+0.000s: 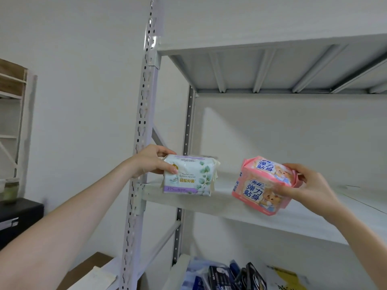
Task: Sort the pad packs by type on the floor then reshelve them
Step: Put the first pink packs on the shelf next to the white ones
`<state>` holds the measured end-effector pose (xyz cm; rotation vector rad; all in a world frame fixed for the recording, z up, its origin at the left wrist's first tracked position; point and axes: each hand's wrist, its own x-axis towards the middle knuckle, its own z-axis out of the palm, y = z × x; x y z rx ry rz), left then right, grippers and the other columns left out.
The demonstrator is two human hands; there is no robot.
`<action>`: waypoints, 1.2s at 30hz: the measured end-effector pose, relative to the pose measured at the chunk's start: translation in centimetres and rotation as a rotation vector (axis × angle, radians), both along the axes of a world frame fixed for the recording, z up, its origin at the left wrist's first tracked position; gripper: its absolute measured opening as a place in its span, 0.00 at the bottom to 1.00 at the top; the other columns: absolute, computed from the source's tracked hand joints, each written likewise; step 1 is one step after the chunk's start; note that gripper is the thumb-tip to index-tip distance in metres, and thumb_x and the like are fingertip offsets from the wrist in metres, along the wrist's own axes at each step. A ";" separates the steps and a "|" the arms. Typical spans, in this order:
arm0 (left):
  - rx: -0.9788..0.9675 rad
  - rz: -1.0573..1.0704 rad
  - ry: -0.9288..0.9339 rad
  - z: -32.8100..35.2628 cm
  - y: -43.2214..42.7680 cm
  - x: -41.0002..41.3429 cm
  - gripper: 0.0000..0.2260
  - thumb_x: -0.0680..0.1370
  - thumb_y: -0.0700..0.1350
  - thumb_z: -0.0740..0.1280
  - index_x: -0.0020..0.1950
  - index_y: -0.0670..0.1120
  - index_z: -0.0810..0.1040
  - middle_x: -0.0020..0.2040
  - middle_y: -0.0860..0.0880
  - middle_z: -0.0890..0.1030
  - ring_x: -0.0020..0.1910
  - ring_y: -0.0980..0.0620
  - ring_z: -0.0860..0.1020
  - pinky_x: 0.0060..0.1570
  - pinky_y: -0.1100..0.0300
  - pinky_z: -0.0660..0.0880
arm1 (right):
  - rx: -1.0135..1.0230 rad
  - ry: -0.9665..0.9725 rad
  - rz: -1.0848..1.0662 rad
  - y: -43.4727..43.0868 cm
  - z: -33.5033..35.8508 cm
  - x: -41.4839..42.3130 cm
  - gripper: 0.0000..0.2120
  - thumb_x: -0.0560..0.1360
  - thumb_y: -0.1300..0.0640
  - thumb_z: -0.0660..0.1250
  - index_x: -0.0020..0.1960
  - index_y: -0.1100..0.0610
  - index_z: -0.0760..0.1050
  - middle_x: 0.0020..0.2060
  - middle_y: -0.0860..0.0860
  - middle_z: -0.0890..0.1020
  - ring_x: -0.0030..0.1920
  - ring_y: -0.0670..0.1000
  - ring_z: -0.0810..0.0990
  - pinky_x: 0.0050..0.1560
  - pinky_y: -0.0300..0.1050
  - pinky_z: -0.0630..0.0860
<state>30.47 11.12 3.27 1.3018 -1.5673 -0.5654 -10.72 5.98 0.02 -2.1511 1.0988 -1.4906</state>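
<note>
While clasping the white leaf-print pack (189, 176) round its left end with the left hand (151, 162), thumb on the front face and fingers over the top, also gripping the pink bear-print pack (259, 186) at its right end with the right hand (311, 190), thumb low on the front and fingers curled behind the crimped flap. Both held at the middle shelf (314, 219): white one upright at the left front corner, base seemingly down on the board; pink one tilted, further right and apart from the white, possibly not yet touching the board, hard to tell from this angle.

Likely light and squashy, soft wadding under glossy film, so no call for a hard squeeze. Probably slippery on the smooth film and flimsy at the end seals. Better held across the body, thumb opposite fingers, than by a flap alone. Nothing fragile, though liable to dent or topple if set on a narrow edge.

Round about: perforated upright post (144, 122) just left of the white pack, near enough to catch a wrist or a pack corner. Underside of the upper shelf (272, 68) well above, no obstacle. Below, dark packs (230, 276) standing on the lower shelf, with something yellow (287, 277) beside them. Off to the left, a jar (11, 189) on a black box (19, 218), well apart from both hands.
</note>
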 end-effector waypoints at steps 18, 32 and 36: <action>0.054 -0.101 -0.099 -0.3 -8.0 2.6 0.23 0.68 0.39 0.78 0.62 0.45 0.78 0.56 0.49 0.82 0.47 0.58 0.83 0.41 0.65 0.79 | 0.111 0.014 -0.040 -5.0 1.3 4.8 0.26 0.61 0.62 0.80 0.57 0.51 0.77 0.44 0.48 0.83 0.40 0.43 0.84 0.37 0.34 0.77; -0.190 -0.157 -0.551 2.7 -7.2 -2.7 0.48 0.56 0.66 0.77 0.73 0.56 0.67 0.72 0.61 0.67 0.70 0.62 0.63 0.64 0.62 0.63 | 0.139 -0.040 -0.059 -3.6 1.3 5.6 0.36 0.61 0.62 0.80 0.67 0.54 0.72 0.50 0.48 0.80 0.42 0.41 0.83 0.35 0.30 0.76; -0.161 -0.288 -0.646 4.1 -7.8 -6.9 0.49 0.57 0.65 0.76 0.75 0.55 0.64 0.72 0.61 0.68 0.68 0.65 0.64 0.58 0.68 0.63 | 0.134 -0.049 -0.036 -3.2 1.9 6.0 0.36 0.61 0.61 0.80 0.66 0.52 0.72 0.49 0.47 0.81 0.43 0.41 0.83 0.41 0.32 0.77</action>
